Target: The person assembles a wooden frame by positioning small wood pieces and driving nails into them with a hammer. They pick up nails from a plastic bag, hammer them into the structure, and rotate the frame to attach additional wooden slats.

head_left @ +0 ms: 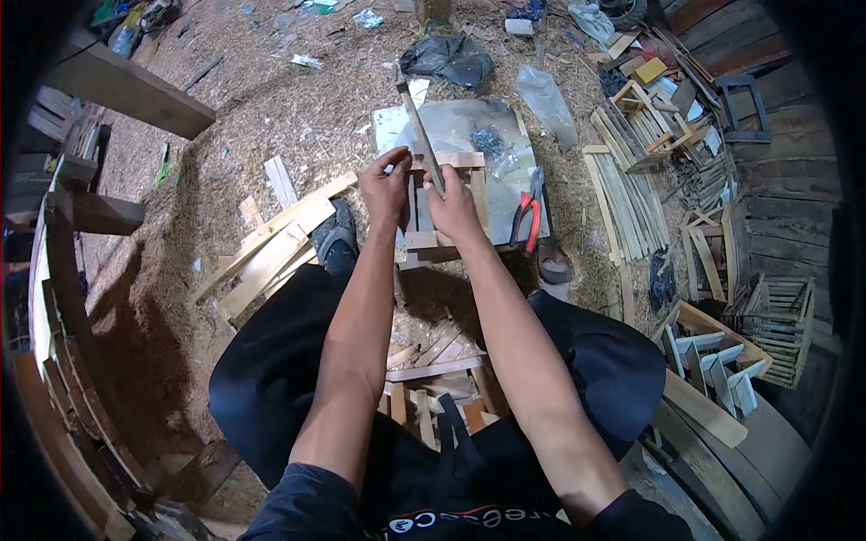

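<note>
My right hand (454, 212) is closed round the near end of a hammer (417, 126). Its long grey-brown handle slants up and away to the left, with a small dark head at the far end. Just left of it, my left hand (383, 189) has its fingers curled together; whatever they hold, if anything, is too small to make out. Beneath both hands lies a small frame of pale wood strips (479, 200), partly covered by them. It rests on a grey work surface (469, 117). Red-handled pliers (530, 209) lie right of the frame.
A clear plastic bag with small contents (488, 142) sits on the work surface. Loose boards (271, 248) lie to the left, by my foot. Slats (631, 212) are stacked at right, near small wooden frames (642, 126). A black plastic bag (448, 59) lies beyond.
</note>
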Demonstrator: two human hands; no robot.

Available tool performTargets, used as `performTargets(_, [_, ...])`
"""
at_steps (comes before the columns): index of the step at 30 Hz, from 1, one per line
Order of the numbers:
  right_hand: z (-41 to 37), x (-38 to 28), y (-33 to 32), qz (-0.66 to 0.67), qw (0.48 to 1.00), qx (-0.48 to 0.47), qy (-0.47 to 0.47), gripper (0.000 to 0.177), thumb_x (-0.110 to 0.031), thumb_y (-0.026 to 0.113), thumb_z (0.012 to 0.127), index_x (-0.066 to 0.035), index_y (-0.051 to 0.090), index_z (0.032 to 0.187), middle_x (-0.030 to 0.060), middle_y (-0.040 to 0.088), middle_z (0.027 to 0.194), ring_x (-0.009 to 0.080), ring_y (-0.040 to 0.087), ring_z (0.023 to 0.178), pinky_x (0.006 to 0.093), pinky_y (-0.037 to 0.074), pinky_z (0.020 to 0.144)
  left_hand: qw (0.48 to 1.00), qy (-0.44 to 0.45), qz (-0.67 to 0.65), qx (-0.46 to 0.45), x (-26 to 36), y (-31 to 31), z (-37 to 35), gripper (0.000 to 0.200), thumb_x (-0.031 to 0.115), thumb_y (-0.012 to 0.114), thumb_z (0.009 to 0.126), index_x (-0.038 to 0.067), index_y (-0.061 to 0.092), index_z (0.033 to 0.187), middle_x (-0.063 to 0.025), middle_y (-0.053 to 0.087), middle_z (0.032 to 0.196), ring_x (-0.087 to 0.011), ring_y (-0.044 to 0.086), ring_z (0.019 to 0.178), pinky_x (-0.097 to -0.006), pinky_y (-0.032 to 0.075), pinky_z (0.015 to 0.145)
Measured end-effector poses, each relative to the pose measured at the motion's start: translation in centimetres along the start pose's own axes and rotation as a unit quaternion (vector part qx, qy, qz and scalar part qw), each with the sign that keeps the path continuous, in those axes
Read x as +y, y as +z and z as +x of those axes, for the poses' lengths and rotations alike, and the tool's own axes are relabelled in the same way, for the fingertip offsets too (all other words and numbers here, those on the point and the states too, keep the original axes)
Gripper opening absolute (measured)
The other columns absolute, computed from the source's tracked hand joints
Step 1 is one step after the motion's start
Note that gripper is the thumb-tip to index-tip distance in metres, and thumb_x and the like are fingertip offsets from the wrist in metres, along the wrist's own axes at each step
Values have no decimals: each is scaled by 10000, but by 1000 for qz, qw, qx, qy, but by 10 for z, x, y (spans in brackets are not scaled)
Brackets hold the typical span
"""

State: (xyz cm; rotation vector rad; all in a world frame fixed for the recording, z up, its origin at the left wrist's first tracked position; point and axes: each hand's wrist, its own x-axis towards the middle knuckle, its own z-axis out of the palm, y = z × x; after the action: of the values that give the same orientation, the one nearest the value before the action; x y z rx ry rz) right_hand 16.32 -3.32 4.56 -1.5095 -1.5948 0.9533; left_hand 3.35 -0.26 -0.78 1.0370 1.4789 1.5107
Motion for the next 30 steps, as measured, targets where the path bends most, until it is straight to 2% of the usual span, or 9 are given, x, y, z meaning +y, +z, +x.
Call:
performTargets(7, [0,1,0,20,1000,-7,12,168,-77,570,876,-15,518,1023,224,649,943,429,611,947,485,469,798,998,18,63,-7,1,-3,2,217,-32,659,842,-4,703,1052,-96,714,936,-131,663,861,-251,521,780])
performTargets(9, [1,2,1,27,1000,-7,11,171,-75,571,876,-13,516,1025,227,650,947,430,612,950,489,468,800,997,48,54,-7,-2,-3,3,212,-22,661,844,2,705,1050,-92,714,925,-135,664,858,-252,520,775])
performTargets(17, [1,-5,-2,-5,999,-12,41,176,-88,578,872,-20,522,1025,224,651,942,435,609,955,487,468,799,997,31,65,-9,6,-2,-1,223,16,685,847,23,704,1069,-73,705,927,-120,643,843,-247,511,761])
performTargets(19, [0,1,1,13,1000,-5,18,177,-92,579,872,-23,523,1025,220,651,935,432,610,952,485,470,794,998,26,65,-6,7,-4,-1,230,21,686,849,25,701,1079,-67,701,931,-115,635,835,-246,509,753])
performTargets(21, [-1,5,2,29,1000,2,-5,177,-95,579,871,-26,524,1025,215,651,928,429,612,950,483,472,790,998,26,47,-25,6,-5,-2,298,22,682,854,20,665,1151,-59,692,942,-103,619,823,-236,502,734])
performTargets(23, [-1,6,1,8,1000,-15,26,218,-135,598,891,-56,543,1085,166,672,992,379,644,955,441,496,785,999,21,27,-20,3,-5,-2,323,35,687,843,33,662,1165,-82,701,932,-125,636,827,-262,510,741])
performTargets(24, [-1,7,1,9,1000,-15,25,218,-135,598,891,-56,543,1085,166,672,992,379,644,955,441,496,785,1000,14,8,-15,3,-5,-2,348,49,692,832,45,660,1178,-105,710,923,-148,654,830,-287,518,747])
performTargets(26, [-3,7,0,27,999,-28,34,229,-132,595,894,-63,546,1107,157,670,1009,360,648,961,427,497,800,1000,-2,-10,-16,3,-4,-3,367,37,688,835,37,643,1199,-103,710,933,-140,654,831,-280,519,750])
performTargets(30, [-8,-2,0,60,995,-59,45,242,-118,593,881,-28,535,1098,224,642,992,429,610,965,457,485,801,997,-31,-60,-23,5,-4,-3,386,4,676,843,0,613,1224,-96,709,942,-116,653,836,-255,522,758])
